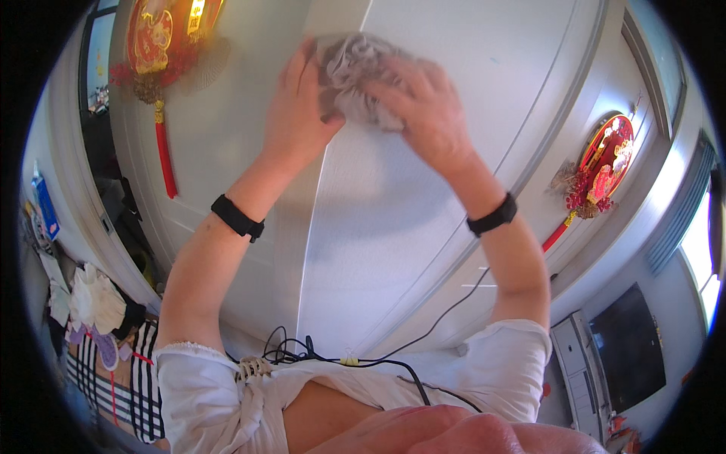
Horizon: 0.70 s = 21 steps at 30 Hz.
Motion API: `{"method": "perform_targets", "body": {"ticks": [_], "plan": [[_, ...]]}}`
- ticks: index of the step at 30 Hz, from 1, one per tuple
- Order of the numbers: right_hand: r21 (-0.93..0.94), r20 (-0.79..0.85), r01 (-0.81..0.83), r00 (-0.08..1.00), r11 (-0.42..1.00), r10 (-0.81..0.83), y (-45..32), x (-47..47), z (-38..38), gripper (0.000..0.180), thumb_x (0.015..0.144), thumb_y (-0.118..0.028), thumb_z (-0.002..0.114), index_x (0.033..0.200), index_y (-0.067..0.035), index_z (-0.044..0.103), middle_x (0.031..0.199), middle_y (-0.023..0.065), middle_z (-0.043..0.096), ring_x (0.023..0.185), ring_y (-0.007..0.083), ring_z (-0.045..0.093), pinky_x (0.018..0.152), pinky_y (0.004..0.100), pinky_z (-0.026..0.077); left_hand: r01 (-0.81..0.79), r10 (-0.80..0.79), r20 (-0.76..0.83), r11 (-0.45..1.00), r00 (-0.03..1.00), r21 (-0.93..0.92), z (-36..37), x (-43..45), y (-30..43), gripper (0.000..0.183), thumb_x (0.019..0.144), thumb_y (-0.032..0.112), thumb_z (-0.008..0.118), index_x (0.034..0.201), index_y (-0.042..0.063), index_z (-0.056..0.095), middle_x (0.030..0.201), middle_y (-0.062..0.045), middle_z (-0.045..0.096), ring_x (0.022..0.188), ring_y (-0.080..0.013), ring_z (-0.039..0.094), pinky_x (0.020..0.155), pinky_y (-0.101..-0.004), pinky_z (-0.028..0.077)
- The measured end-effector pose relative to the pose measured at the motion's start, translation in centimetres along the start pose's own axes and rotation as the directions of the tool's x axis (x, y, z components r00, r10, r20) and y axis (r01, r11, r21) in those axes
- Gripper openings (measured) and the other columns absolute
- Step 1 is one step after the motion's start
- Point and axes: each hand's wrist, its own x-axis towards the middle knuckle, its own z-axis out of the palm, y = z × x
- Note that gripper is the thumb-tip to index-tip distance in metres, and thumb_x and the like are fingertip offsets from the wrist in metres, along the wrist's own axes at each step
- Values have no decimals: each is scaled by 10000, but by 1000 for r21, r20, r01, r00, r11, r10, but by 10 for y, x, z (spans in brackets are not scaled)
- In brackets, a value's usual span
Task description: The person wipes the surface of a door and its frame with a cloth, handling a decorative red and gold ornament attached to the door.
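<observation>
Up near the top of the view, a crumpled grey cloth (363, 74) is bunched between my two hands, blurred by motion. My left hand (300, 102) grips its left side, the thumb bent inward below. Spread over the right side is my right hand (425, 102), its fingers pressing into the folds. Behind the cloth stand white panels (363, 238) that meet along a pale vertical edge; whether the cloth touches them I cannot tell. Each wrist wears a black band.
Red-and-gold tasselled ornaments hang at left (153, 45) and right (607, 159). A black cable (431, 329) loops in front of my body. A bed or bench with a striped cover (113, 386) lies lower left. A television (629, 346) and a grey cabinet (578, 369) stand lower right.
</observation>
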Motion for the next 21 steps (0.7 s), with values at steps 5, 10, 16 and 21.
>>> {"method": "perform_targets", "body": {"ticks": [5,10,16,21], "plan": [[-147,-187,-309,941,940,281,197,48,-35,451,786,54,545,1221,-65,557,1209,158,566,1184,303,492,1011,419,381,-1,0,52,1000,999,24,-5,3,8,807,731,136,708,1410,28,285,1500,-165,263,1306,-386,348,1027,-442,390],[-237,-383,-650,745,722,546,315,81,-78,507,756,20,547,1249,-99,557,1188,153,596,1157,295,519,988,413,405,-32,30,39,998,999,53,-6,1,3,782,743,130,695,1407,23,296,1500,-161,264,1312,-385,340,1046,-443,368],[-206,-355,-589,789,781,502,277,167,-44,502,734,16,566,1207,-148,601,1168,151,603,1108,314,544,960,421,431,53,-47,74,995,996,-80,-3,1,7,771,746,109,693,1407,27,304,1490,-166,278,1304,-395,346,1056,-448,354],[4,-309,-445,851,895,425,75,174,-15,497,734,38,589,1188,-162,618,1227,143,555,1121,350,521,953,445,453,-11,11,33,1000,999,-18,-8,-5,-6,783,741,108,698,1411,31,300,1494,-163,281,1296,-385,358,1043,-443,373]]}}
